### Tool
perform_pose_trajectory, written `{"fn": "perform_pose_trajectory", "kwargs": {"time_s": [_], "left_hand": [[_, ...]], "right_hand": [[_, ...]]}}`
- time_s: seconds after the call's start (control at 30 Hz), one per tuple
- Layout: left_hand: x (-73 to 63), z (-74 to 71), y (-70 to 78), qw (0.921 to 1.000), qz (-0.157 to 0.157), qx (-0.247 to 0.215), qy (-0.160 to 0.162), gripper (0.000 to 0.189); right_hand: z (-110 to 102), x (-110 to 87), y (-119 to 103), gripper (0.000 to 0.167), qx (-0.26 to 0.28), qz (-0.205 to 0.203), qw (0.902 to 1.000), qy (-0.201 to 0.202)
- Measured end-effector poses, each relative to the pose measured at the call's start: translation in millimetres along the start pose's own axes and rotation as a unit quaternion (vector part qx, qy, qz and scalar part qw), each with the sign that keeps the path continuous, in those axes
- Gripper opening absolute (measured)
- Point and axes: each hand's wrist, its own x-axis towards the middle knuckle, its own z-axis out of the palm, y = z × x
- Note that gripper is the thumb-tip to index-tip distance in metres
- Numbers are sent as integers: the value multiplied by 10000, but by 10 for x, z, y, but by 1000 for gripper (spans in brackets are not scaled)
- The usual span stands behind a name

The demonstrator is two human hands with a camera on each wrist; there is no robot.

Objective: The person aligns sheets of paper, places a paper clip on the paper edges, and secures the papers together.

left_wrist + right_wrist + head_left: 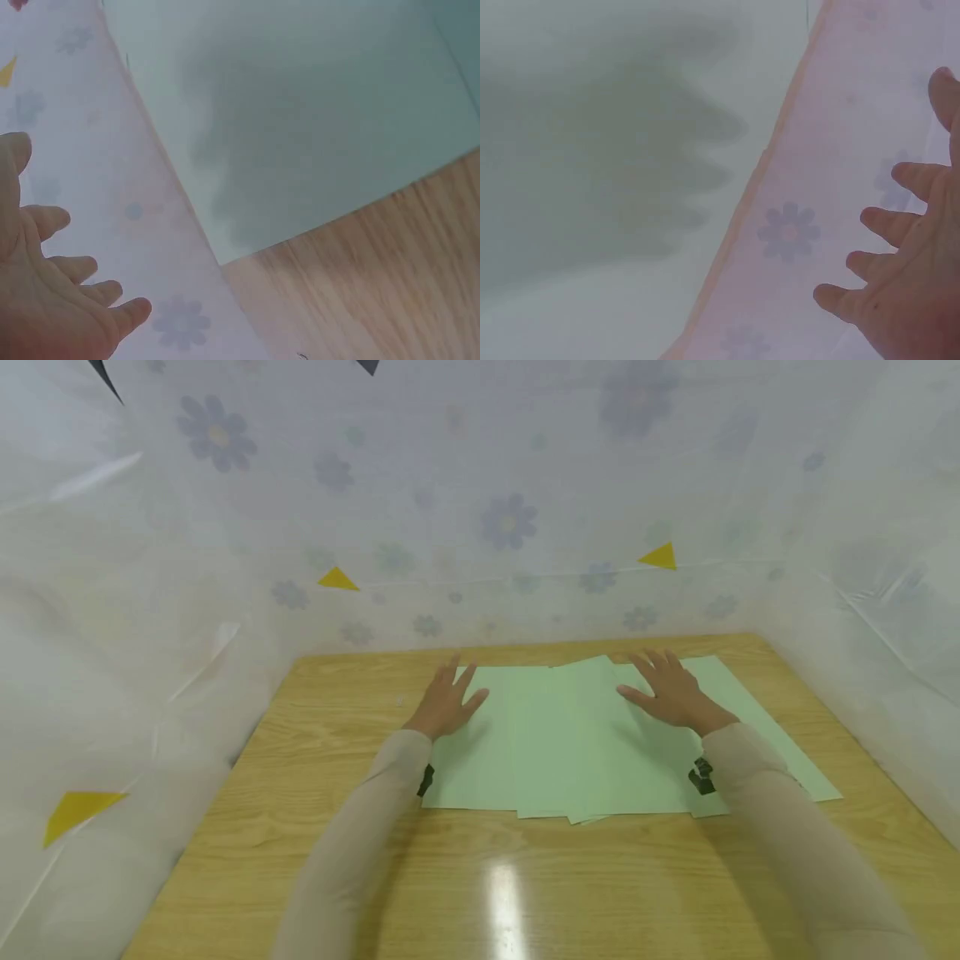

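Several pale green sheets of paper [543, 743] lie overlapping in a wide fan on the wooden table. My left hand [447, 702] is over the left end of the sheets, fingers spread and thumb pointing right. In the left wrist view that hand [60, 285] shows its palm, with nothing in it, beside the paper [315, 150]. Over the right part of the fan is my right hand [671, 693], its fingers also spread and thumb pointing left. The right wrist view shows this hand [907, 255] holding nothing, its shadow falling on the paper [630, 315].
The wooden table [420, 877] extends in front of the sheets and to both sides. A whitish flowered curtain [450, 502] rises behind the table's back edge, with translucent sheeting at the sides. Yellow triangles [660, 557] mark the curtain. Dark wrist devices [702, 775] sit under the sleeves.
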Motion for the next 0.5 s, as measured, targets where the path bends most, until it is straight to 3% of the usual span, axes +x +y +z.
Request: {"fn": "perform_pose_trajectory", "kwargs": {"time_s": [0.1,0.2,0.33,0.5], "left_hand": [[-40,-36,8,9963,-71,-854,50,67],[-96,-78,11,9898,-131,-1418,68,67],[-200,-119,-10,9800,-376,-1954,-89,69],[-367,-140,-65,9614,-846,-2589,-395,72]], "right_hand": [[-96,-58,77,74,512,-43,9985,160],[-196,-166,140,72,907,184,9953,297],[-301,-359,249,68,977,583,9919,572],[-349,-618,480,59,864,827,9889,879]]}}
